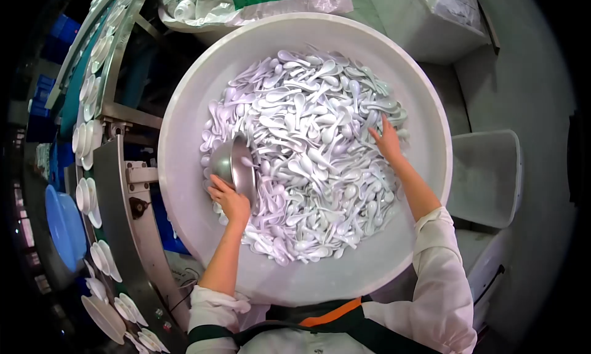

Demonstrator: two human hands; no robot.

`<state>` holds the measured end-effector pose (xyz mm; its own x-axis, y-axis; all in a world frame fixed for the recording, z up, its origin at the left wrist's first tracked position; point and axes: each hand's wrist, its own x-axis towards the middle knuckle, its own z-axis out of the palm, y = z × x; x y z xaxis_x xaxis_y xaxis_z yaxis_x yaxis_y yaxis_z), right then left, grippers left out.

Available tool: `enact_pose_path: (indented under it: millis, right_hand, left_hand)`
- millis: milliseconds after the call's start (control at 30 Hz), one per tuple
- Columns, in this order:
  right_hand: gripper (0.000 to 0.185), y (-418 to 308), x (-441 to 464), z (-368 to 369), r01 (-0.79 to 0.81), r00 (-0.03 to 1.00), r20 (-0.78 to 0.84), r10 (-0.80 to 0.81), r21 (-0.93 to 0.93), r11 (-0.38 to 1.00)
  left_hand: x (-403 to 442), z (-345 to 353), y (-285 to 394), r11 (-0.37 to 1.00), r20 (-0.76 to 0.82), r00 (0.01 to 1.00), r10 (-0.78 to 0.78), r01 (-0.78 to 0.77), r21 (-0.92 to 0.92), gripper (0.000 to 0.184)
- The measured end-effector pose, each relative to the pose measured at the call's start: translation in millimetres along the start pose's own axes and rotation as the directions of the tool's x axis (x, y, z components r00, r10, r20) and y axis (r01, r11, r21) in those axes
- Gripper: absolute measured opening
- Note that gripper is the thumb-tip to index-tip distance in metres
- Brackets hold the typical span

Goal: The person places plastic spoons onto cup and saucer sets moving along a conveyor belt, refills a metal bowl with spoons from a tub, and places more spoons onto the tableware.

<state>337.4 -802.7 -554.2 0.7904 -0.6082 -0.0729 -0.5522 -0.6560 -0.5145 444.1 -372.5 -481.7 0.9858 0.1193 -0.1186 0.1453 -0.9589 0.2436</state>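
Observation:
A big round white tub (184, 231) holds a heap of white ceramic spoons (308, 138). On the left of the heap, my left hand (231, 200) grips a metal bowl (225, 163), which is tipped on its side with its mouth facing the spoons. One spoon shows at the bowl's opening. Over at the right side of the heap, my right hand (386, 138) touches the spoons with its fingers apart, and it grasps nothing that I can see.
White dishes (86, 138) line a conveyor frame (123, 218) on the left, near a blue basin (64, 228). An empty grey bin (486, 178) stands at right. Behind the tub are a plastic sack (258, 0) and a white container (425, 28).

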Motion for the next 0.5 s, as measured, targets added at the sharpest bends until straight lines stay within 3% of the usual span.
enact_pose_path:
  millis: [67,133,200,267,333,367,400,467,500]
  right_hand:
    - [0.082,-8,44,19,0.004,1.000,-0.003,-0.004,0.043,0.999]
    - [0.084,-26,66,49,0.096,0.963,-0.198,-0.184,-0.387,0.917]
    - [0.083,-44,63,71,0.107,0.939,-0.264,-0.219,-0.382,0.918]
    - [0.081,-65,46,78,0.262,0.943,-0.133,-0.304,-0.268,0.927]
    - [0.077,-81,30,95,0.322,0.945,-0.046,-0.325,-0.070,0.944]
    - [0.078,-107,17,100,0.161,0.967,0.201,-0.159,0.007,0.987]
    - [0.078,-123,8,105,0.124,0.968,0.219,-0.125,0.022,0.992]
    - [0.078,-125,-11,143,0.298,0.954,-0.098,-0.283,0.228,0.927]
    - [0.079,-133,-15,141,0.232,0.969,0.025,-0.247,0.261,0.937]
  left_hand:
    - [16,-6,13,0.994,0.173,0.980,0.094,-0.084,-0.066,0.088]
    - [39,-6,-2,0.991,0.264,0.962,0.069,-0.036,-0.127,0.090]
    - [51,-1,-14,0.953,0.521,0.845,-0.122,0.247,-0.177,0.092]
    - [46,-2,2,0.926,0.636,0.767,-0.082,0.295,-0.236,0.092]
    - [48,6,16,0.871,0.831,0.532,-0.160,0.472,-0.135,0.071]
    - [59,6,14,0.824,0.865,0.486,-0.125,0.536,-0.181,0.056]
    - [68,11,7,0.817,0.867,0.481,-0.133,0.548,-0.179,0.056]
    - [74,24,-6,0.743,0.935,0.343,-0.085,0.647,-0.170,0.040]
    - [76,28,-15,0.736,0.934,0.351,-0.062,0.649,-0.195,0.025]
